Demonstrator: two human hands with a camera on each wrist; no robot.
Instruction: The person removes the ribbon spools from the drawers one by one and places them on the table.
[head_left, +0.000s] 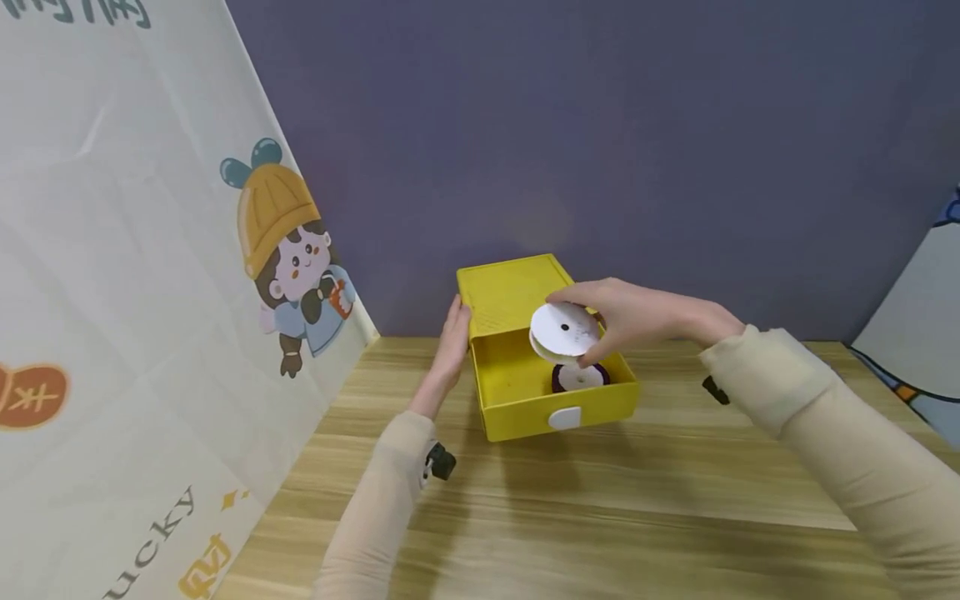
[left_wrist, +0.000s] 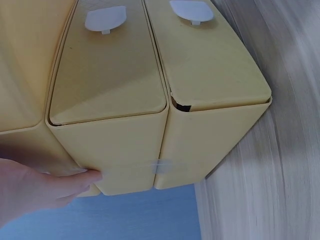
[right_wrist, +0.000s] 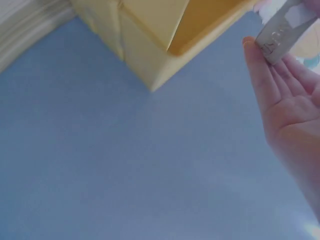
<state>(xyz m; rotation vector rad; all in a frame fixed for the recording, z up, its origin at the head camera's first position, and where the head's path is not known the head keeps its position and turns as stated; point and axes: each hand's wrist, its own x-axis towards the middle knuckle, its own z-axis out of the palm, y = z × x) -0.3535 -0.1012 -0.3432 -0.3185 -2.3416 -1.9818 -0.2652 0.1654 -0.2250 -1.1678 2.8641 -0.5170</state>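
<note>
A yellow drawer box (head_left: 510,287) stands on the table with its top drawer (head_left: 517,421) pulled out. Above that drawer my right hand (head_left: 633,312) grips a white ribbon spool (head_left: 549,333) by its edge, tilted. The same spool (right_wrist: 280,40) shows between fingers and thumb at the right wrist view's top right. Inside the drawer, at its right, lies a second spool (head_left: 576,379) with a white face and dark purple rim. My left hand (head_left: 452,337) rests with fairly straight fingers against the box's left side; its fingers (left_wrist: 75,182) touch the yellow wall in the left wrist view.
Two shut drawers with white tabs (left_wrist: 105,19) show in the left wrist view. A dark blue-grey wall (head_left: 637,167) rises behind the box. At the left hangs a white printed sheet (head_left: 135,250). The wood-grain tabletop (head_left: 600,517) extends in front.
</note>
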